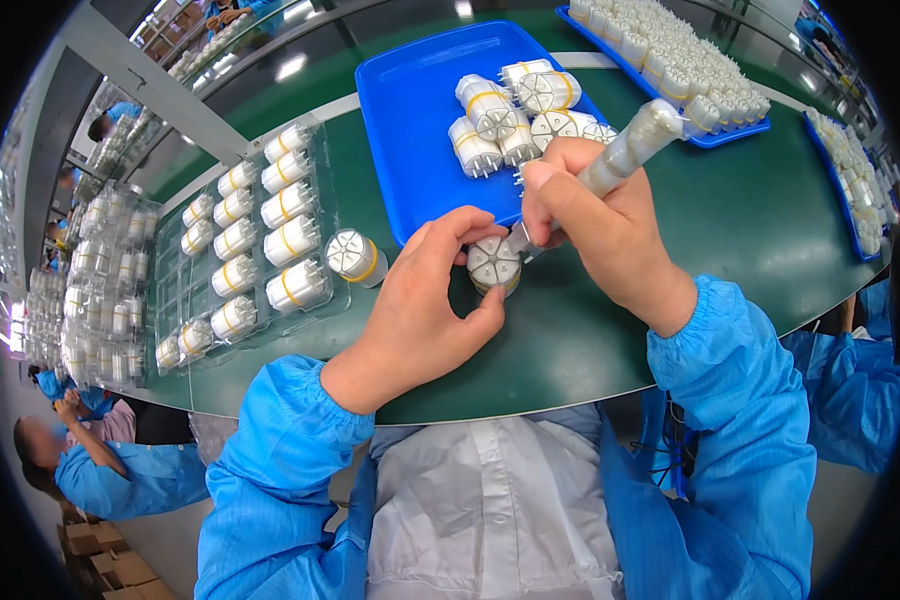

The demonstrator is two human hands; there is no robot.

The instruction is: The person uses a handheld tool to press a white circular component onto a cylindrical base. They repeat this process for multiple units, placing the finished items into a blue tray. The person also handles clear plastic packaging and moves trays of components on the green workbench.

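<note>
Two bare hands are being held close together above the green table (745, 215). By the left hand (420, 305), a short white cylinder (495, 263) is being grasped: its side is being enclosed between the thumb and the curved fingers, and the hand is being opened only about as wide as the cylinder itself. By the right hand (605, 225), a translucent tube (628, 148) is being gripped, with the fingers being folded around its lower part and the thumb being laid along it.

The grasped cylinder is being held upright at the near edge of the large blue tray (405, 140). Its round face, which is divided into wedge-shaped parts, is being turned upward, so the long axis is being kept nearly vertical. The tube is being held on a slant: its narrow tip is being directed downward and to the left, toward the right edge of the round face, and its other end is being pointed up and to the right. Whether the face is being touched by the tip cannot be told.

To the left of the left hand, a single yellow-banded cylinder (356, 257) is being supported upright by the table. Beside it, rows of similar cylinders are being held in a clear plastic tray (183, 295).
</note>
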